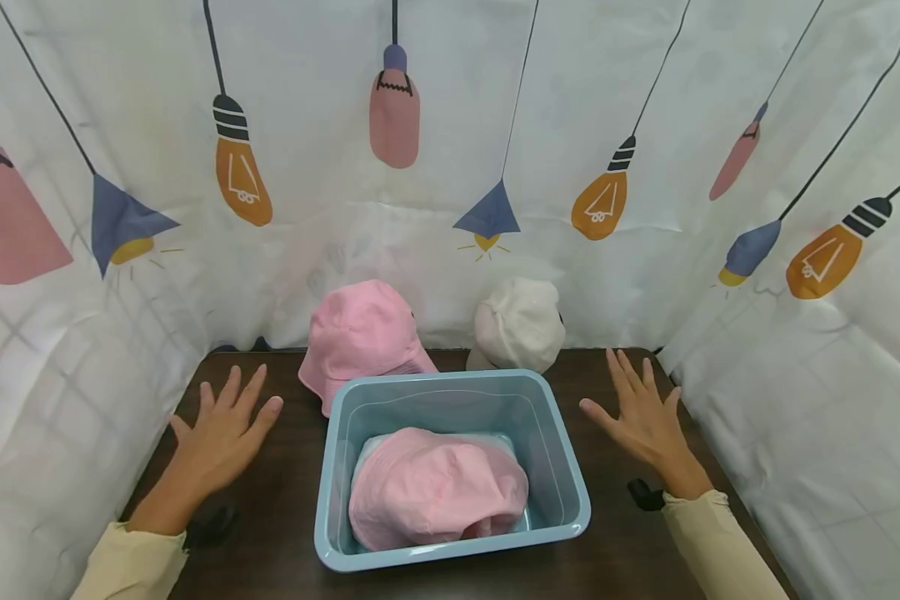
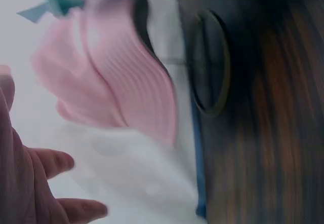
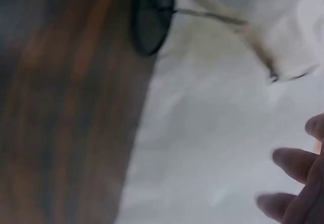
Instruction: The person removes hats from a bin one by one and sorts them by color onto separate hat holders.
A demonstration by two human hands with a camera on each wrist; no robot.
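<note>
My left hand (image 1: pixel 221 433) is spread with fingers straight, left of a light blue plastic tub (image 1: pixel 326 492), holding nothing. On the tub's other side, my right hand (image 1: pixel 645 421) has its fingers fanned out and grips nothing either. Inside the tub lies a crumpled pink bucket hat (image 1: pixel 438 487), with pale blue showing around its edges. Behind the tub's left back corner stands a pink hat (image 1: pixel 363 333); its stitched brim shows in the left wrist view. A white cap (image 1: pixel 521 325) sits behind the right back corner, partly hidden by the tub rim.
The dark wooden table (image 1: pixel 270 550) is bordered at the back and sides by white cloth (image 1: pixel 307 192) printed with hanging lamps and bulbs. A dark oval ring (image 2: pixel 210 62) appears near the table's edge in the left wrist view, and a similar ring (image 3: pixel 152 19) in the right.
</note>
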